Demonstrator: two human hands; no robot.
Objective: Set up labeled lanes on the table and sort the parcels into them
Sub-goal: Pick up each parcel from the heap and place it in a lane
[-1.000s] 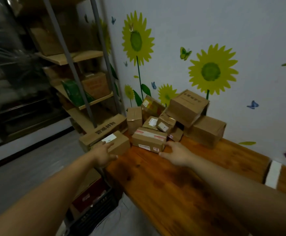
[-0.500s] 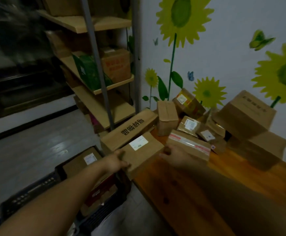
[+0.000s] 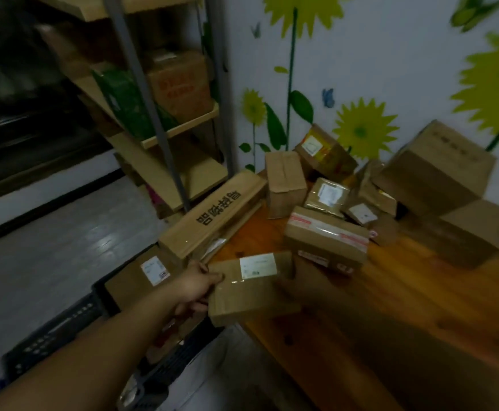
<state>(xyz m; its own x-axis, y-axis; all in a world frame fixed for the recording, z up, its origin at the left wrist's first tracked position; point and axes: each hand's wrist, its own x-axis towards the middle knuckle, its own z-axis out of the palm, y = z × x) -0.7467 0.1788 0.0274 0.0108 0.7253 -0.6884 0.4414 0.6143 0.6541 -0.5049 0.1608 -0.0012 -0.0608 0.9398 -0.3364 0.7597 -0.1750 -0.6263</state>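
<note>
Wooden table [image 3: 420, 307]: surface against wall, R of shelf rack [image 3: 165, 137].
Black crate [image 3: 58, 330]: on floor below table's L edge; holds a labelled box.
Parcel pile [image 3: 325, 235]: at table's far L corner, boxes touching, several tilted.
Long box [image 3: 212, 218]: lies along table's L edge.
Labelled parcel [image 3: 251, 292]: label up, overhangs table's near-L edge.
Left hand [image 3: 196, 287]: grips parcel's L end, thumb on top.
Right hand [image 3: 289, 287]: at parcel's R end, in shadow; grip can't be determined.

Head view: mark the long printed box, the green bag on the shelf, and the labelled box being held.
Long printed box [image 3: 212, 216], head view, top face.
Green bag [image 3: 128, 105], head view, front.
Held box [image 3: 251, 281], head view, top face.
</note>
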